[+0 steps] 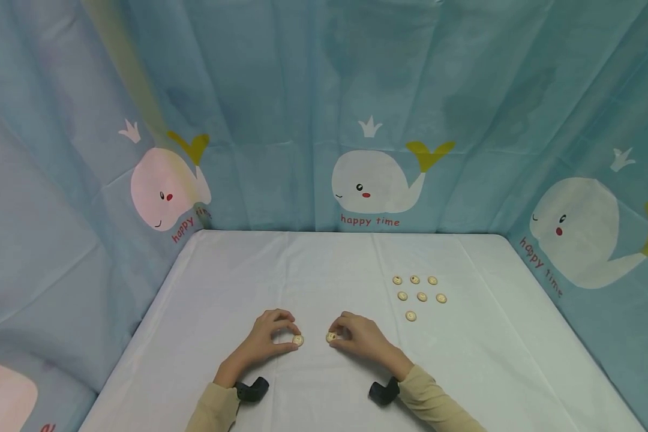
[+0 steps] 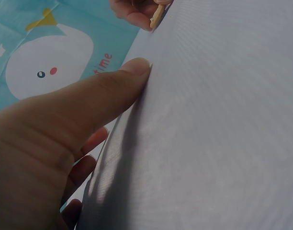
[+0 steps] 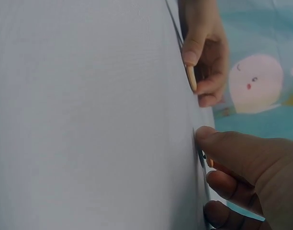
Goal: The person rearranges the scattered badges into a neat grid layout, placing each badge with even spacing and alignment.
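My left hand [image 1: 266, 338] pinches a small round wooden disc [image 1: 298, 340] between thumb and fingers, low over the white table. Facing it, a short gap away, my right hand [image 1: 364, 338] holds a second wooden disc [image 1: 332, 337], which shows a dark spot. In the right wrist view the left hand's disc [image 3: 191, 77] stands tilted on edge at the cloth. The left hand's own disc is hidden behind the thumb [image 2: 108, 93] in the left wrist view.
Several similar discs [image 1: 422, 296] lie in loose rows to the right of the right hand, with a single disc [image 1: 411, 316] nearest. White cloth covers the table [image 1: 324, 258]. A blue whale-print curtain [image 1: 281, 180] borders the table's back and sides.
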`<state>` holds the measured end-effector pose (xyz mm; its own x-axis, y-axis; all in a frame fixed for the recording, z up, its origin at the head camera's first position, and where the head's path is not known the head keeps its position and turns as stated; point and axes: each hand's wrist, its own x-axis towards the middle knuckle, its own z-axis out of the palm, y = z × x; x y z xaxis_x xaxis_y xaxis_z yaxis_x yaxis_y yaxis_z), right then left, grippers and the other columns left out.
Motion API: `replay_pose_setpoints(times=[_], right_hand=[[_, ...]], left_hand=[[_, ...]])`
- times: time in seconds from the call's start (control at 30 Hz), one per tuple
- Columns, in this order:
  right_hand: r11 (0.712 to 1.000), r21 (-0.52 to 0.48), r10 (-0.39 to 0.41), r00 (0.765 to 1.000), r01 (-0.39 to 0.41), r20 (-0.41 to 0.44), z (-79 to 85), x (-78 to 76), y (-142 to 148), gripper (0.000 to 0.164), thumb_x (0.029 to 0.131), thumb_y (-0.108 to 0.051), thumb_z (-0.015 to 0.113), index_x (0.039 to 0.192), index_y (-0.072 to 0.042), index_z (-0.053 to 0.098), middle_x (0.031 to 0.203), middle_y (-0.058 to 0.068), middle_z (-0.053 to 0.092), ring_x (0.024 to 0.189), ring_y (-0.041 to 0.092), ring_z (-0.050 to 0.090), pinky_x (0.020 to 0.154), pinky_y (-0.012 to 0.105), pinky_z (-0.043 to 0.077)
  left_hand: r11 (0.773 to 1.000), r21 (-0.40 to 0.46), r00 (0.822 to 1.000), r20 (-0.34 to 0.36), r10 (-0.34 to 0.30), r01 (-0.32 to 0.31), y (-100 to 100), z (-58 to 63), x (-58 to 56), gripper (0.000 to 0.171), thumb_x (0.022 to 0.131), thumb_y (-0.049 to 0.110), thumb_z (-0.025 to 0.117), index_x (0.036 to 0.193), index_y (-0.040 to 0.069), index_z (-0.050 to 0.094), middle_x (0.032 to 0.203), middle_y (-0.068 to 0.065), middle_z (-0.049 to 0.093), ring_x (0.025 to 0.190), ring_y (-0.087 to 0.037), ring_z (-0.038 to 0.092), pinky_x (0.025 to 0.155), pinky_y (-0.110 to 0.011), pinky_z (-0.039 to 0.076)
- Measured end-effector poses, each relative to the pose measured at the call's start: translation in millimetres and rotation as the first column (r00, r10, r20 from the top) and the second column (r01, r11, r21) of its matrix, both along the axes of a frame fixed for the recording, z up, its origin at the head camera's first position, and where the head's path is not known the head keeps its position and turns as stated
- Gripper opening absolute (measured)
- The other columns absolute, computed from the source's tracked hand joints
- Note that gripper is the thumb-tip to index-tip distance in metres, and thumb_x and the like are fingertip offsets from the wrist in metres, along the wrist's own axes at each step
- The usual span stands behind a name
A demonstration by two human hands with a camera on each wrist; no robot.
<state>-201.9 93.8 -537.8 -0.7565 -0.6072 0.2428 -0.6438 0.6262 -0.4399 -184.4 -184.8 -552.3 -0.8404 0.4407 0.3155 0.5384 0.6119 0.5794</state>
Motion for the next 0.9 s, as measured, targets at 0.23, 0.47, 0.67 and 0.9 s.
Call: replay_pose_setpoints(times=[0.23, 0.47, 0.67, 0.9], right_hand=[[0.998, -0.034, -0.045, 0.999, 0.046, 0.024, -1.0, -0.6, 15, 0.019, 0.078, -0.034, 0.074, 0.093, -0.024, 0.067, 0.081, -0.014, 0.055, 0.063, -0.002, 0.043, 0.055, 0.016, 0.036], [0.991, -0.081, -0.105, 0.994, 0.108, 0.039, 5.3, 0.3, 33, 0.018, 0.078, -0.031, 0.075, 0.092, -0.023, 0.067, 0.08, -0.012, 0.056, 0.061, 0.0, 0.045, 0.054, 0.016, 0.037], [0.982, -0.101, -0.156, 0.987, 0.158, 0.025, 5.7, -1.4, 50, 0.019, 0.076, -0.033, 0.076, 0.09, -0.023, 0.067, 0.078, -0.013, 0.056, 0.062, 0.001, 0.046, 0.055, 0.017, 0.038], [0.969, -0.099, -0.226, 0.974, 0.227, 0.028, 7.6, -3.1, 70, 0.021, 0.074, -0.031, 0.078, 0.09, -0.024, 0.067, 0.079, -0.013, 0.057, 0.063, 0.0, 0.048, 0.056, 0.018, 0.04]], left_hand=[[1.0, -0.006, 1.0, -0.012, -0.006, 0.006, 0, -1.4, -0.8, 0.018, 0.075, 0.039, 0.075, 0.091, 0.035, 0.066, 0.111, 0.002, 0.055, 0.106, -0.021, 0.044, 0.088, -0.056, 0.031], [1.0, 0.004, 1.0, -0.004, -0.011, 0.011, 1, -0.5, -0.1, 0.018, 0.075, 0.037, 0.076, 0.09, 0.033, 0.067, 0.112, 0.001, 0.055, 0.107, -0.022, 0.044, 0.089, -0.056, 0.03], [1.0, 0.004, 1.0, -0.016, -0.012, 0.012, 0, -1.3, -1.3, 0.019, 0.074, 0.038, 0.076, 0.09, 0.033, 0.067, 0.111, 0.001, 0.056, 0.107, -0.02, 0.044, 0.089, -0.055, 0.032], [1.0, 0.014, 1.0, -0.019, -0.014, 0.015, 0, -1.5, -0.9, 0.019, 0.074, 0.038, 0.076, 0.09, 0.033, 0.068, 0.111, 0.002, 0.055, 0.106, -0.018, 0.044, 0.089, -0.053, 0.031]])
